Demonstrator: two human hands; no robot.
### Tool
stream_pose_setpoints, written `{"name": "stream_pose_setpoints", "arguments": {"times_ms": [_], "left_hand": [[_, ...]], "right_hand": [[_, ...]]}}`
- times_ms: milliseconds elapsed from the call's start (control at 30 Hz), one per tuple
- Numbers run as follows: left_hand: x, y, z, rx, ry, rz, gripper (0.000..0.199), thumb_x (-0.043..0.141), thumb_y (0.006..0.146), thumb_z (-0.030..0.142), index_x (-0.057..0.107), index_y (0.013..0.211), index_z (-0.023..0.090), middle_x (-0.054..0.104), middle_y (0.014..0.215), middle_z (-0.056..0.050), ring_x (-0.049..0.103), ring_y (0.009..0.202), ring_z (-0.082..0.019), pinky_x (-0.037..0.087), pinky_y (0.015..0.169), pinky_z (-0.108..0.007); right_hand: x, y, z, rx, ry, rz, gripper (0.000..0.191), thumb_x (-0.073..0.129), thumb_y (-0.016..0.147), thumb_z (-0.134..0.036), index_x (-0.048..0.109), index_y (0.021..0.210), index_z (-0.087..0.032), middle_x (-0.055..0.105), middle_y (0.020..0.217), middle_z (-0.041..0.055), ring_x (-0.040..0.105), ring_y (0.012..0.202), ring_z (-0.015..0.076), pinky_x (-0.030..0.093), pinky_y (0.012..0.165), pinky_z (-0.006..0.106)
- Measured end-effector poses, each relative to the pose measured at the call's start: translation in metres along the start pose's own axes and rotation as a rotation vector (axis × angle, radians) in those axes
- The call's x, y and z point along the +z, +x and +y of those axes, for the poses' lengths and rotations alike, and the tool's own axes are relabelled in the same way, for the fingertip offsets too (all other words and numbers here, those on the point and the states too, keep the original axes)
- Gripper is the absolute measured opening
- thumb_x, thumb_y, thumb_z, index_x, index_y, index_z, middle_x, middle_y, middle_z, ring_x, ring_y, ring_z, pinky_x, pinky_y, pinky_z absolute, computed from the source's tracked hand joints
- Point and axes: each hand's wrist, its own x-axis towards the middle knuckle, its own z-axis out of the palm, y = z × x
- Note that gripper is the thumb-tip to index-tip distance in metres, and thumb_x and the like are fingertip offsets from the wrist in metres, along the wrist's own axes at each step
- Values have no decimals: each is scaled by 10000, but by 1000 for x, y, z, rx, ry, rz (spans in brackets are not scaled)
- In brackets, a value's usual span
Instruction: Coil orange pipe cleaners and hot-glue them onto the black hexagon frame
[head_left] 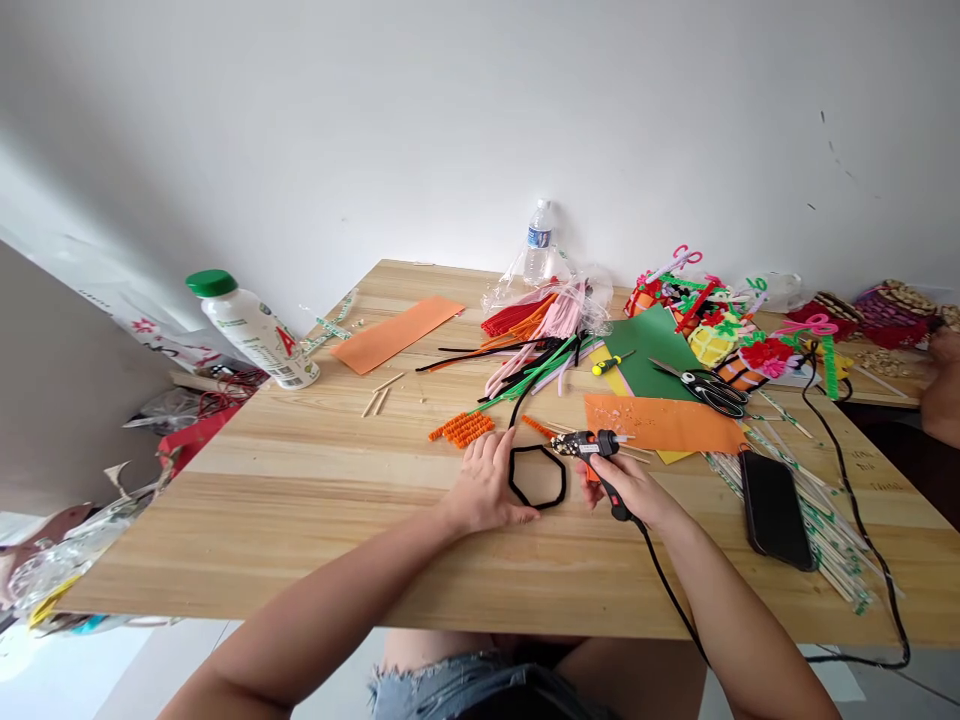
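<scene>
A black pipe cleaner (564,482), bent into a many-sided loop with a long tail running up and away, lies on the table in front of me. My left hand (486,484) grips the loop's left side, fingers near its top and thumb along the bottom. From the right, my right hand (626,485) is wrapped round a black and orange hot glue gun (592,445). Its nozzle points left, over the loop's upper right edge. Just beyond my left hand are several coiled orange pipe cleaners (469,430), with one more coil (536,427) beside the nozzle.
Bundled pipe cleaners (555,315), orange card (660,424), scissors (709,390) and a yellow screwdriver (611,364) lie farther back. A phone (776,508) rests on paper-wrapped sticks at right. A white bottle (259,330) leans at left. Another person's arm (941,385) shows far right.
</scene>
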Motion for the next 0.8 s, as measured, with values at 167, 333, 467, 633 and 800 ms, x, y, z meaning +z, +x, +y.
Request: {"name": "stream_pose_setpoints", "arguments": {"times_ms": [167, 333, 467, 633, 800], "left_hand": [[4, -2, 13, -51, 53, 44, 1081, 717, 596, 639, 299, 1422, 81, 508, 1257, -229, 466, 1195, -412, 369, 1012, -563], [-2, 2, 15, -62, 45, -11, 932, 735, 608, 570, 413, 1359, 123, 500, 1317, -199, 452, 1216, -386, 368, 1027, -533], [-7, 9, 11, -89, 27, -45, 1020, 730, 593, 624, 369, 1405, 123, 492, 1360, -203, 422, 1261, -392, 349, 1042, -542], [-9, 11, 10, -58, 1, -96, 830, 732, 651, 530, 473, 1339, 147, 541, 1335, -166, 442, 1260, -361, 345, 1060, -514], [-6, 12, 9, -62, 11, -99, 1035, 748, 619, 551, 316, 1455, 120, 418, 1461, -195, 383, 1322, -386, 309, 1088, -534]], "right_hand": [[0, 2, 5, -3, -12, 14, 567, 593, 777, -662, 633, 894, -109, 607, 717, 30, 621, 577, 145, 518, 555, 298], [2, 0, -1, 10, 9, 36, 589, 617, 741, -685, 641, 871, -111, 604, 694, 27, 607, 546, 135, 514, 524, 287], [3, -1, -8, 14, 40, 78, 604, 650, 697, -697, 653, 844, -111, 603, 668, 23, 600, 529, 132, 519, 507, 277], [0, -1, -6, 30, 13, 117, 584, 647, 711, -684, 651, 834, -113, 599, 660, 19, 594, 516, 125, 507, 480, 260], [0, -1, -7, 35, 52, 128, 584, 662, 699, -677, 660, 841, -111, 608, 652, 28, 594, 513, 134, 515, 470, 269]]}}
